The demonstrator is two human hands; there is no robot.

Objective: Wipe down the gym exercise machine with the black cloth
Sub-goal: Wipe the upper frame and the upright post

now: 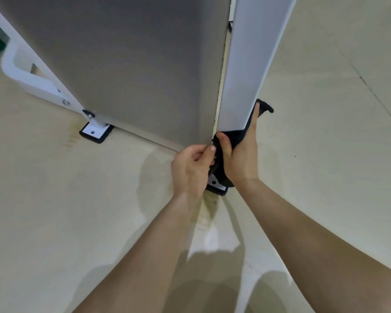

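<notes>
Arms stretched down — right hand grips the black cloth wrapped round the white post's lower end; left hand's fingers pinch its edge, just beside the right thumb.

Found no legible text, label, brand, number or sign anywhere in view.
</notes>
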